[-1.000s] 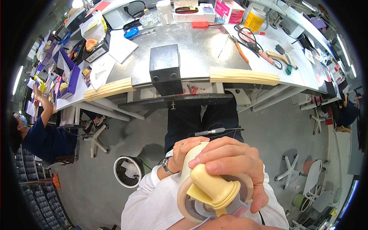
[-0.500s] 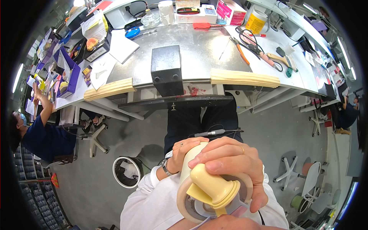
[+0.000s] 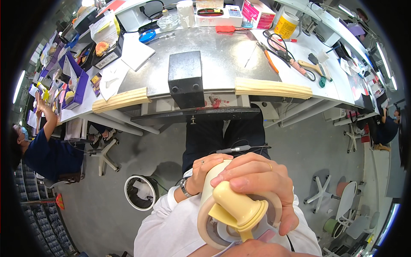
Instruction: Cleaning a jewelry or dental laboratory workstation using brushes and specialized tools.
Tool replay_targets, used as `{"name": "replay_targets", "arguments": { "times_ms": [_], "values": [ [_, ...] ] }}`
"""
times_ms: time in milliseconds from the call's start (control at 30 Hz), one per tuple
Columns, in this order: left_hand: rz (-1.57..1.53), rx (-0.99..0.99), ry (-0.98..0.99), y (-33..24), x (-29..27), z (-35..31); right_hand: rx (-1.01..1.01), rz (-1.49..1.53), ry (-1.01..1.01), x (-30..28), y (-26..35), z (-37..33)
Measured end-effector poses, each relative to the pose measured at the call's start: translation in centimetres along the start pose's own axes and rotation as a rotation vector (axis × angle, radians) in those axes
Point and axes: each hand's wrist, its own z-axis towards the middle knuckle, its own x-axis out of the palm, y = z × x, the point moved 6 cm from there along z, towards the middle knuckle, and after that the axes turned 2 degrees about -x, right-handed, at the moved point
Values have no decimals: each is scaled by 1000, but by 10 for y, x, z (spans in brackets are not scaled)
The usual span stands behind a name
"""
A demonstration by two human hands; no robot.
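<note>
Close below the camera, a cream cylindrical bottle [image 3: 208,186] with a glossy yellow domed cap [image 3: 234,202] is held in both hands. My left hand [image 3: 205,169], with a ring and a wristwatch, curls round its far left side. My right hand [image 3: 261,177], also wearing a ring, wraps over the top and right side, its fingertips beside the cap. The cap is tilted over the round, pale rim [image 3: 204,222]. Part of the left fingers and the bottle's far end are hidden.
Ahead stands a metal-topped workbench [image 3: 222,55] with a dark metal block [image 3: 186,77] and wooden edge strips [image 3: 274,88]. Orange-handled tools [image 3: 271,62] lie on it. A grey handpiece with a cord [image 3: 233,150] lies across my lap. A bin [image 3: 140,192] stands left; a person [image 3: 53,150] sits beyond.
</note>
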Motion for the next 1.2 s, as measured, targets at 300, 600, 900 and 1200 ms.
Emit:
{"name": "replay_targets", "arguments": {
  "times_ms": [300, 600, 900, 1200],
  "values": [
    [19, 24, -10, 1, 2, 0, 3, -13, 1, -3, 0, 0],
    [-14, -107, 8, 17, 6, -18, 190, 214, -14, -17, -20, -14],
    [-32, -211, 141, 15, 14, -7, 642, 566, -580, -30, -58, -5],
    [-160, -439, 68, 25, 17, -7, 557, 641, -622, -56, -74, -16]
  ]
}}
